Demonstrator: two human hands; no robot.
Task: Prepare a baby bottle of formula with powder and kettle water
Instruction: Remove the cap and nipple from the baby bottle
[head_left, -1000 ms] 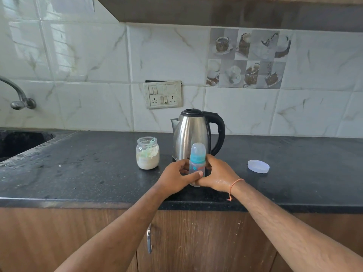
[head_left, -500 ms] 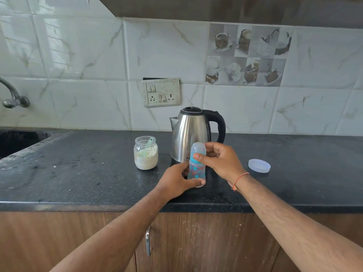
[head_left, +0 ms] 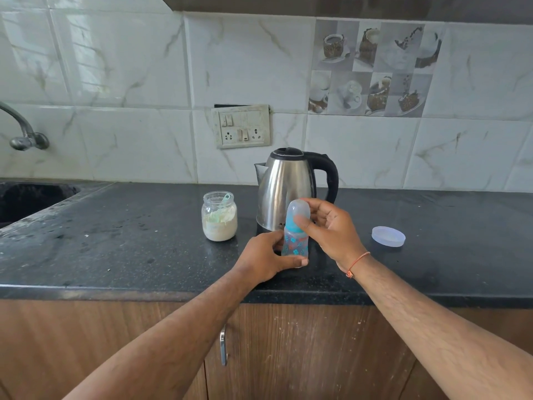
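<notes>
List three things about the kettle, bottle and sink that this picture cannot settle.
Head view only:
- Kettle water level: steel wall and shut lid hide it.
- Bottle base and contents: left hand covers the bottom; right hand grips the cap.
- Sink: cut off by the left edge, interior too dark.

Kettle (head_left: 284, 192) glossy steel (black plastic handle); bottle (head_left: 295, 241) translucent plastic.

Jar (head_left: 219, 217) left of kettle (head_left: 288, 192), lid (head_left: 388, 236) right.
</notes>
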